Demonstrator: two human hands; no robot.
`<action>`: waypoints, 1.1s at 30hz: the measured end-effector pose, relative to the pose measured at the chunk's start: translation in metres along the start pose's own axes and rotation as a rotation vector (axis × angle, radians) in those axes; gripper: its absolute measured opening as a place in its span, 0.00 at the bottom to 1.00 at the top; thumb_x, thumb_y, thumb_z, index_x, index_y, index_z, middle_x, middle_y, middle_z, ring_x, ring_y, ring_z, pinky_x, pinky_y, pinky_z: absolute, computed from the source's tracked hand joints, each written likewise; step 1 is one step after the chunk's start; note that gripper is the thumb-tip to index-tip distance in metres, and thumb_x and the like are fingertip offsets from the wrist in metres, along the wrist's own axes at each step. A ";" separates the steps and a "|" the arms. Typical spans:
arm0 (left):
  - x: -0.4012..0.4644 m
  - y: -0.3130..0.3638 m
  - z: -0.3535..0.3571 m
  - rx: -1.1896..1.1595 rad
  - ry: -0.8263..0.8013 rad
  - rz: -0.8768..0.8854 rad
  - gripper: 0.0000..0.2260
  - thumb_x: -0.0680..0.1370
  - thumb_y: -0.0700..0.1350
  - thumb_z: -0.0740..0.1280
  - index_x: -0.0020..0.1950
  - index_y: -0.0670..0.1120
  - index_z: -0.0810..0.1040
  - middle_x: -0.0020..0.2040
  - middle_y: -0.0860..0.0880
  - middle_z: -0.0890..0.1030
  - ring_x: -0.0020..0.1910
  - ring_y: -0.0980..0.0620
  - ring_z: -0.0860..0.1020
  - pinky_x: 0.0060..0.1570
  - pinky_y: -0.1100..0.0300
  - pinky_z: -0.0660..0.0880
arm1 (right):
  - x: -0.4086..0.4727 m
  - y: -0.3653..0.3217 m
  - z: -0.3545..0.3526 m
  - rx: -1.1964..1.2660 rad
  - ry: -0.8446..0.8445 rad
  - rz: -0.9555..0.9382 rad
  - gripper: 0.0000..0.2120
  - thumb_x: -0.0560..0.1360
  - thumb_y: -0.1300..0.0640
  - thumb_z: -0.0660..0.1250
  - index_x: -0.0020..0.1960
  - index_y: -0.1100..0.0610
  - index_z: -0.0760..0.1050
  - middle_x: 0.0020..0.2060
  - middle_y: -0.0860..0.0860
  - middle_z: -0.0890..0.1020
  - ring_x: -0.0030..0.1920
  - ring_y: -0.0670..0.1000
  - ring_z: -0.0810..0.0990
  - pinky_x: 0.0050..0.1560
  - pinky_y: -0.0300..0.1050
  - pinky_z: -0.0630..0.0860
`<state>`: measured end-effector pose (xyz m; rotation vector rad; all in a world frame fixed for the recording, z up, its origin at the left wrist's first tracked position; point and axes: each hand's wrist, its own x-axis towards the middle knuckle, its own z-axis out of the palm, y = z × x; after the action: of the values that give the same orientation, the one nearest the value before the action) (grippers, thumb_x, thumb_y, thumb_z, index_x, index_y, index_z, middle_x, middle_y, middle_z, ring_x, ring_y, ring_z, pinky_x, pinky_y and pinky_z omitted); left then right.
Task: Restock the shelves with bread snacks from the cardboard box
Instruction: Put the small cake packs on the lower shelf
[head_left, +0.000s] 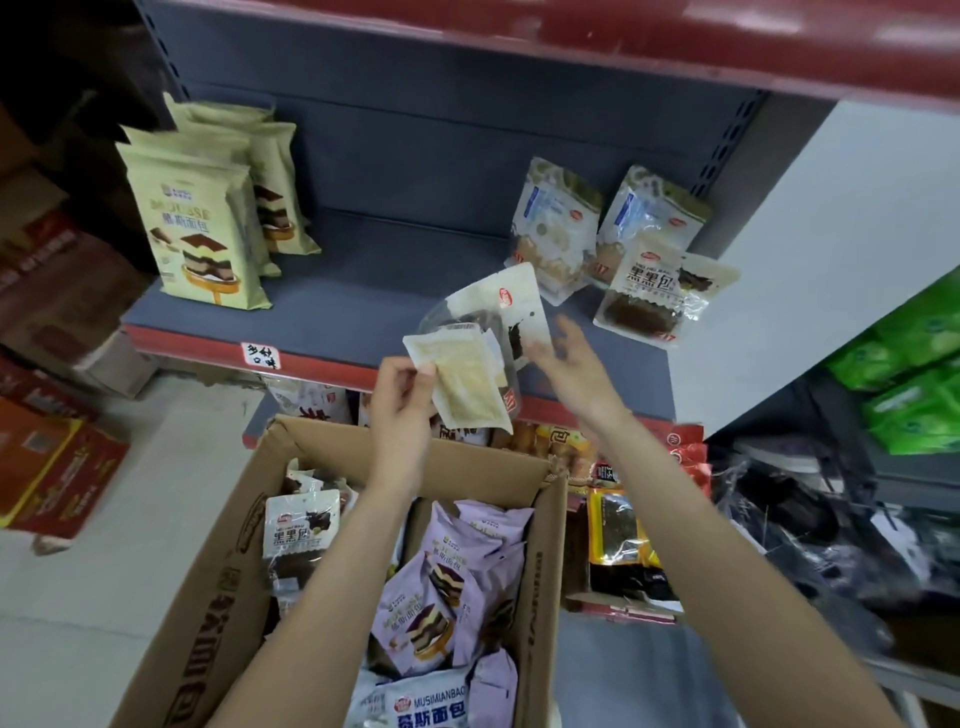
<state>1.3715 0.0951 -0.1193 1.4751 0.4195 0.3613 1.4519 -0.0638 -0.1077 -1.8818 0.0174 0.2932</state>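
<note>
My left hand (402, 387) pinches a pale bread snack packet (465, 382) by its left edge, above the open cardboard box (218, 587). Behind it hangs a second packet with dark bread (498, 312), and my right hand (563, 358), fingers spread, touches its right side. I cannot tell which hand bears that dark packet. The box holds purple mousse bread bags (431, 608) and dark bread packets (301, 525). On the grey shelf (363, 291) stand beige mousse bread bags (200, 228) at the left and several clear snack packets (613, 239) at the right.
A red shelf edge (571, 36) overhangs at the top. Lower shelf goods (623, 530) lie to the right of the box. Red and brown cartons (57, 467) stand on the floor at the left. Green packets (914, 384) fill a rack at the right.
</note>
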 end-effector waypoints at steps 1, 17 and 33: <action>0.001 0.001 0.003 -0.018 -0.021 -0.001 0.06 0.81 0.41 0.60 0.44 0.48 0.71 0.45 0.52 0.79 0.43 0.63 0.78 0.45 0.63 0.76 | -0.003 0.004 0.002 0.013 0.034 0.016 0.30 0.77 0.52 0.65 0.75 0.55 0.56 0.62 0.45 0.70 0.62 0.44 0.69 0.62 0.41 0.66; 0.084 0.010 0.098 0.039 -0.325 -0.314 0.25 0.81 0.47 0.62 0.76 0.47 0.58 0.70 0.49 0.69 0.68 0.51 0.69 0.65 0.55 0.68 | 0.078 -0.041 -0.068 -0.168 0.378 -0.280 0.09 0.79 0.61 0.60 0.55 0.60 0.77 0.45 0.56 0.80 0.38 0.54 0.79 0.47 0.46 0.80; 0.045 -0.008 0.052 0.432 -0.218 0.062 0.14 0.80 0.43 0.61 0.65 0.50 0.74 0.52 0.55 0.81 0.54 0.53 0.78 0.52 0.62 0.71 | -0.053 0.023 -0.019 -0.149 0.259 -0.301 0.17 0.77 0.62 0.62 0.65 0.52 0.72 0.60 0.47 0.77 0.60 0.48 0.75 0.64 0.47 0.72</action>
<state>1.4360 0.0705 -0.1273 1.9300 0.2863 0.1586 1.4004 -0.0963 -0.1121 -2.0262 -0.1143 -0.1605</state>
